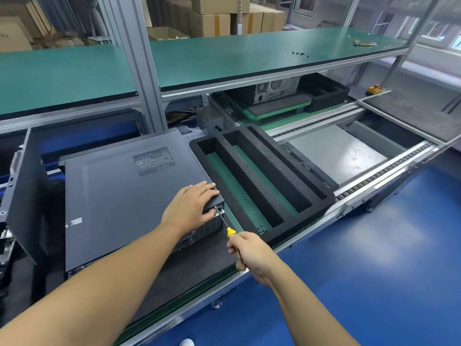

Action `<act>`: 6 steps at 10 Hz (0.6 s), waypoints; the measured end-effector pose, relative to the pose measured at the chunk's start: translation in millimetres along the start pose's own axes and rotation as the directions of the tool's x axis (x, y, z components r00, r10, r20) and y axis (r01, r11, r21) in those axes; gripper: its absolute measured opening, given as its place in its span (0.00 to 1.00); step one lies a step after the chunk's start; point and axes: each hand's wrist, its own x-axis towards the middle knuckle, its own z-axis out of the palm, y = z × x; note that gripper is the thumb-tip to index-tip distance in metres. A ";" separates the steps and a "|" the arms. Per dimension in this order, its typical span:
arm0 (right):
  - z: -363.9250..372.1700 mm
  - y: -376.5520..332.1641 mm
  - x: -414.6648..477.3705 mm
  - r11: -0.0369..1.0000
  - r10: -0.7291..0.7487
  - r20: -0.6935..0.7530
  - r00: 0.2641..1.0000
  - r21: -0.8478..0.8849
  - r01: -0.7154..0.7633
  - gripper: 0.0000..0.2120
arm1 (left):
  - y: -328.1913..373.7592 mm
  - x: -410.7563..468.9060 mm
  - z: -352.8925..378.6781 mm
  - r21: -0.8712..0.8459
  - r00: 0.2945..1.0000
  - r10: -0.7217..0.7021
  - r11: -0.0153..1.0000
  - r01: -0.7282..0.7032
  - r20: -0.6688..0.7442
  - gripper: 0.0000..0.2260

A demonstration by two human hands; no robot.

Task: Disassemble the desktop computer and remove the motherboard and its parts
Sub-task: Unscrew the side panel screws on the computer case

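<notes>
Left hand (190, 204) clasps the near right corner of the case (119, 196), fingers on top, thumb hooked over the rear edge. Right hand (252, 253) is fisted round the yellow-handled screwdriver (230, 231), tip touching the case's rear face just under the left thumb. One case under the hands, one screwdriver, one foam tray (287, 158) just right of the grip, and a second computer (277, 89) well beyond.
</notes>
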 end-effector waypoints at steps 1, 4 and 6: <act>5.4 2.2 -5.8 0.873 -0.219 -0.135 0.966 -0.470 0.132 0.11 | 0.0 0.1 -0.2 0.001 1.000 -0.002 1.000 0.002 0.002 0.23; 1.9 6.5 -7.0 0.637 -0.386 -0.202 0.900 -0.765 0.101 0.14 | 0.4 -0.4 -0.7 0.002 1.000 -0.003 1.000 0.003 0.009 0.23; -9.4 -0.7 -8.4 0.938 0.181 0.093 0.979 0.282 -0.200 0.17 | 0.1 -1.7 0.0 0.010 1.000 -0.001 1.000 0.001 0.007 0.23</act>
